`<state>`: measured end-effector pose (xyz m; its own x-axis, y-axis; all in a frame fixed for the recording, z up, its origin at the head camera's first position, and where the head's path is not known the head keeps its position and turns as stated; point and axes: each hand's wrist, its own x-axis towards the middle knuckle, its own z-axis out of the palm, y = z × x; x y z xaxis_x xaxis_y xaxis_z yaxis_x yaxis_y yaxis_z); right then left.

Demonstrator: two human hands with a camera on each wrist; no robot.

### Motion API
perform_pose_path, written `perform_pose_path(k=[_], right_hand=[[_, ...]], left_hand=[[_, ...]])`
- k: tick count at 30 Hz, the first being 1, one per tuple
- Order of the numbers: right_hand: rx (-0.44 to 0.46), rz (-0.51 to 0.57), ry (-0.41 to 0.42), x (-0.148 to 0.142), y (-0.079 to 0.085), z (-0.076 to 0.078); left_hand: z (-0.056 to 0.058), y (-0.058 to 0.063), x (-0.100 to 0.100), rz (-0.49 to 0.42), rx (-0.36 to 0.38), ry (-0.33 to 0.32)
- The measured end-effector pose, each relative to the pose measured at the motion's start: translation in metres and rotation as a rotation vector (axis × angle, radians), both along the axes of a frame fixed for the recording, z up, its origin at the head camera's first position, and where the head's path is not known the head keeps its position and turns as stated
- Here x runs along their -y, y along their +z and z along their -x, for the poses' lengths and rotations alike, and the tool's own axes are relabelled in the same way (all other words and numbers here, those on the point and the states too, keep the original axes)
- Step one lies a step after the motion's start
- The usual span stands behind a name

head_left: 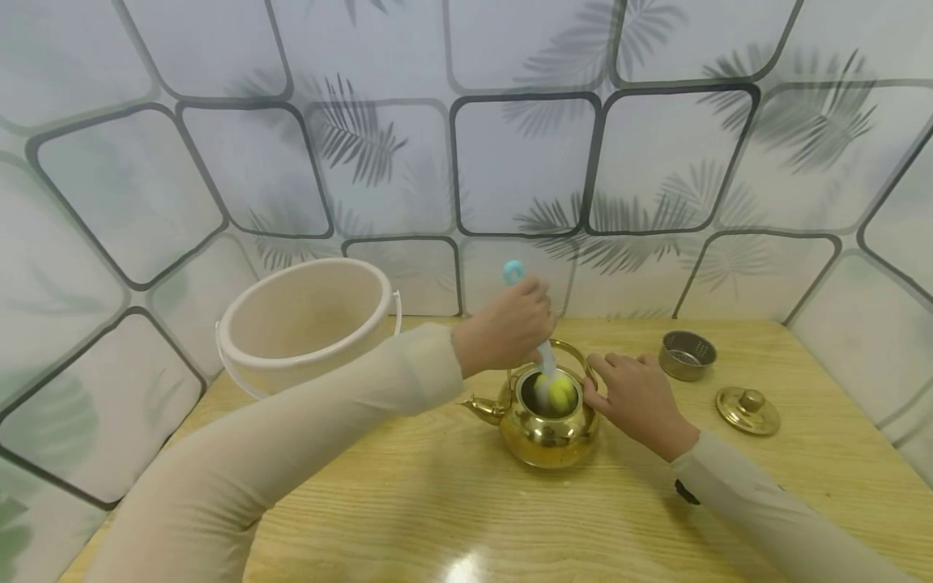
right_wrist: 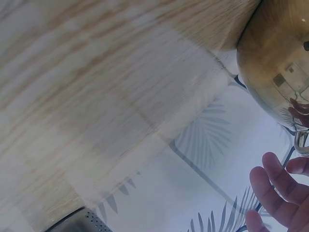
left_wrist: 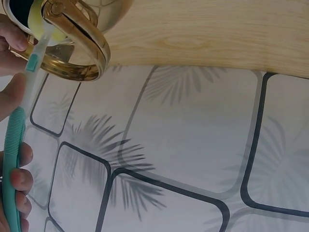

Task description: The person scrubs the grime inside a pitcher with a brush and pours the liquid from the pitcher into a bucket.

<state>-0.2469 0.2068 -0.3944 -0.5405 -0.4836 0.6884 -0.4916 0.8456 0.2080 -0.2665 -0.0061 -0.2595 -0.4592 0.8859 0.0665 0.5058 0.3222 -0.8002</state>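
My left hand (head_left: 506, 328) grips a teal and white sponge brush (left_wrist: 15, 130) by its handle, which stands steeply over the gold teapot (head_left: 550, 444). The brush's yellow and whitish head (head_left: 560, 393) is down inside the teapot's round opening, its lower part hidden. My right hand (head_left: 637, 401) is at the teapot's right side, thumb by the rim and forefinger behind the foot of the raised loop handle (left_wrist: 89, 46), pinching it there. The other fingers (right_wrist: 273, 193) of that hand spread loosely beyond the handle. The teapot sits upright with its spout (head_left: 484, 409) towards the left.
A large cream bucket (head_left: 379, 304) with a white bail stands behind my left forearm. To the right of the teapot are a perforated metal strainer (head_left: 685, 356) and a gold lid (head_left: 747, 410) with a knob. Patterned walls (head_left: 525, 162) enclose the wooden table (head_left: 408, 518).
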Motion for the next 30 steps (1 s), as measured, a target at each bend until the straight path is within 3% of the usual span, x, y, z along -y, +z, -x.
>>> perform_pose_path(k=[12,20,30], right_hand=[[0.006,-0.01,-0.012,-0.0004,-0.0001,-0.0001],[0.019,-0.027,-0.021,-0.0008,-0.0005,0.0007],[0.025,-0.018,-0.021,-0.001,-0.0003,0.0006]], left_hand=[[-0.0002,-0.0034,0.004,-0.062,0.006,-0.069],[-0.0003,-0.0023,0.0051,-0.052,0.042,-0.099],[0.0031,0.0025,0.0047,-0.023,0.137,-0.117]])
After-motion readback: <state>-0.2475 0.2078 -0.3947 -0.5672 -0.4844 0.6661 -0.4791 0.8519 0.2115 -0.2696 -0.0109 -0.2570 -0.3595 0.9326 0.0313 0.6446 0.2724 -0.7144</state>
